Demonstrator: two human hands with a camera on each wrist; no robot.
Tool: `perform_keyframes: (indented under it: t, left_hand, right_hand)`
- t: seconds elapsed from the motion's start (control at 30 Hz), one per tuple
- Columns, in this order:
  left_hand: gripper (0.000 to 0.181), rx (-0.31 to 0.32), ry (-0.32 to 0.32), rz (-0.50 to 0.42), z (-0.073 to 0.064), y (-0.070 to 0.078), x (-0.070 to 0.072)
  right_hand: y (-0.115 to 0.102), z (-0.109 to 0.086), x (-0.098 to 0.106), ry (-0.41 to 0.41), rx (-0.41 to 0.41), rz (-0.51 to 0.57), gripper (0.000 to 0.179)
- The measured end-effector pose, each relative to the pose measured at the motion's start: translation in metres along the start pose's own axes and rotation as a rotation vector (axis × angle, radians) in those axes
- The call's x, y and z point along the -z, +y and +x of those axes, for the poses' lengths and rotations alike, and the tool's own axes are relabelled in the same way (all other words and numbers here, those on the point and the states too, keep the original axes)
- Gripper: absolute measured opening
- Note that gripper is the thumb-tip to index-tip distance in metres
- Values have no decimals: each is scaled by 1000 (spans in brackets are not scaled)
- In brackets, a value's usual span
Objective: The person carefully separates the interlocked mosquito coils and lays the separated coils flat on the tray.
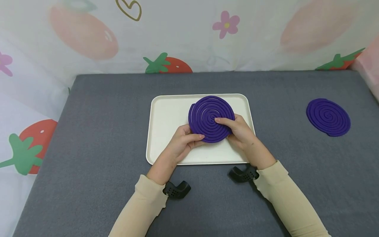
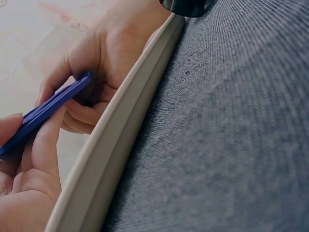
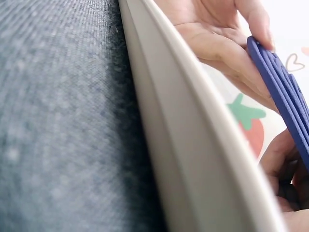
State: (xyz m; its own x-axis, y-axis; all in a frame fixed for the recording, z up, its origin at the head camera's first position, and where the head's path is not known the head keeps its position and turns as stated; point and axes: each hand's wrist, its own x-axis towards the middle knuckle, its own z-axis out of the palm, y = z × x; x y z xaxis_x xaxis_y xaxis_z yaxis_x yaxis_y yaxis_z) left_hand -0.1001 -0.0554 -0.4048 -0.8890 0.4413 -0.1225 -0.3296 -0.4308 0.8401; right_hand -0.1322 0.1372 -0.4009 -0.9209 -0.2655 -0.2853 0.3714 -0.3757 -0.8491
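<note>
Both hands hold a purple spiral coaster-like disc (image 1: 207,110) tilted up over a cream tray (image 1: 168,112). My left hand (image 1: 183,141) pinches its lower left edge, thumb on the face and fingers behind. On the right side, my right hand (image 1: 241,130) grips it with the thumb lying near the spiral's centre. The left wrist view shows the disc (image 2: 48,108) edge-on between the two hands. In the right wrist view the disc (image 3: 277,87) is cut off by the frame's right side. Fingers behind the disc are partly hidden.
A second purple spiral disc (image 1: 328,117) lies flat on the grey cloth-covered table (image 1: 109,131), to the right of the tray. Behind the table hangs a white curtain (image 1: 183,29) printed with strawberries and flowers. Each wrist wears a black camera mount (image 1: 177,190).
</note>
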Motion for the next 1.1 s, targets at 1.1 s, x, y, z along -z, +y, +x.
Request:
perform_keyframes:
  t: [1.1]
  left_hand:
    - [54, 34, 103, -5, 3, -2, -1]
  right_hand:
    - [3, 0, -1, -62, 17, -70, 24]
